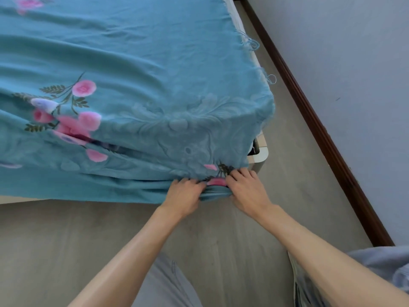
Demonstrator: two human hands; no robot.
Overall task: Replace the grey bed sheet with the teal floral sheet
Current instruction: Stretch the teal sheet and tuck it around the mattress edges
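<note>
Fingers of my left hand (184, 196) and right hand (245, 187) curl into bunched hem of the teal floral sheet (137, 69) at the bed's near right corner, presumably gathering slack for tucking.

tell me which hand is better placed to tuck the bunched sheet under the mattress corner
Probably the right hand. It grips the bunched teal floral sheet on the side nearest the bed corner, just below the bed frame. The left hand also grips the bunch, but farther from the corner.
</note>
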